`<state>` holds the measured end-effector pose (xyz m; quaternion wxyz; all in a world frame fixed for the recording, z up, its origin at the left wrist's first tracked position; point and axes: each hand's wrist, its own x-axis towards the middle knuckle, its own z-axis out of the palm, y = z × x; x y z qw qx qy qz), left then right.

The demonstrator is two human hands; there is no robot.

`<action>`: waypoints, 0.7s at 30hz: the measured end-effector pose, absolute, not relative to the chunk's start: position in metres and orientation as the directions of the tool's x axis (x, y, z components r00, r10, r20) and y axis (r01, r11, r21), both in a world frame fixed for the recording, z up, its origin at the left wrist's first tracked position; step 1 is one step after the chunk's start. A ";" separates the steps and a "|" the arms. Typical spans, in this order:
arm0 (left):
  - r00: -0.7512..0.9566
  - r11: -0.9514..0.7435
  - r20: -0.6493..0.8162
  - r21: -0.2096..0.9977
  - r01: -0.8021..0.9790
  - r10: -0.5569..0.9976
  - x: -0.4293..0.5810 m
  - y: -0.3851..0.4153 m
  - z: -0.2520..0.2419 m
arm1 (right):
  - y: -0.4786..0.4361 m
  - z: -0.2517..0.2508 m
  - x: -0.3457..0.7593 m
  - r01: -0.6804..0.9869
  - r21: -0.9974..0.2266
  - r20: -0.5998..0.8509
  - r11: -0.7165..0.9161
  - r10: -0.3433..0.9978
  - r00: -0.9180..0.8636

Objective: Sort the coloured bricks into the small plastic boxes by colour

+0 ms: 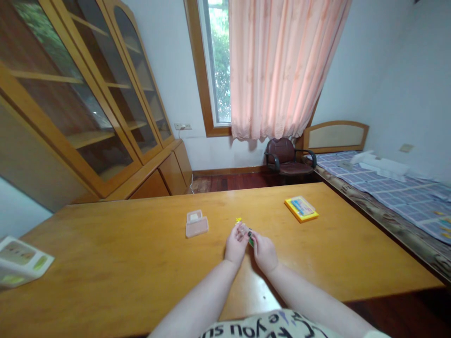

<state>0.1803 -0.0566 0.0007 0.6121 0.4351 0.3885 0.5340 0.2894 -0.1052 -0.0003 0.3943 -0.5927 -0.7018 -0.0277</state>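
Note:
Both hands meet above the middle of the wooden table (141, 253). My left hand (236, 243) is closed, its fingertips round something small and pale that I cannot make out. My right hand (263, 249) pinches a small green and black object (251, 238), whose far end touches or nearly touches my left fingertips. Just beyond the left fingers shows a small yellow piece (238, 219). To the left of my hands, an open clear plastic case (197, 226) lies on the table. A yellow box (301, 209) with a clear lid and a coloured picture lies farther right.
At the table's left edge stands a white and green box (24, 263). Beyond the table are a glass-fronted cabinet (105, 94), a dark red armchair (287, 159) and a curtained window. A bed (373, 176) with a checked cover runs along the right side.

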 end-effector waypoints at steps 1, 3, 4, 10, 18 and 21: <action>0.119 0.059 -0.021 0.944 -0.326 0.993 0.181 -0.057 0.002 | -0.106 0.000 0.289 0.860 -0.418 0.601 0.295 0.799 0.018; 0.111 0.067 -0.031 0.938 -0.339 0.993 0.181 -0.058 0.003 | -0.106 0.001 0.289 0.865 -0.403 0.619 0.299 0.786 0.017; 0.110 0.068 -0.032 0.937 -0.343 0.993 0.180 -0.058 0.004 | -0.107 0.001 0.288 0.865 -0.401 0.622 0.303 0.783 0.015; 0.104 0.057 -0.023 0.938 -0.342 0.994 0.180 -0.056 0.003 | -0.105 0.000 0.288 0.835 -0.468 0.589 0.289 0.807 0.051; 0.144 0.035 0.016 0.938 -0.345 0.989 0.180 -0.056 0.001 | -0.097 -0.002 0.300 0.743 -0.642 0.484 0.189 0.852 0.202; 0.178 -0.011 0.079 0.935 -0.354 0.981 0.176 -0.056 0.000 | -0.095 -0.002 0.301 0.698 -0.688 0.469 0.199 0.856 0.218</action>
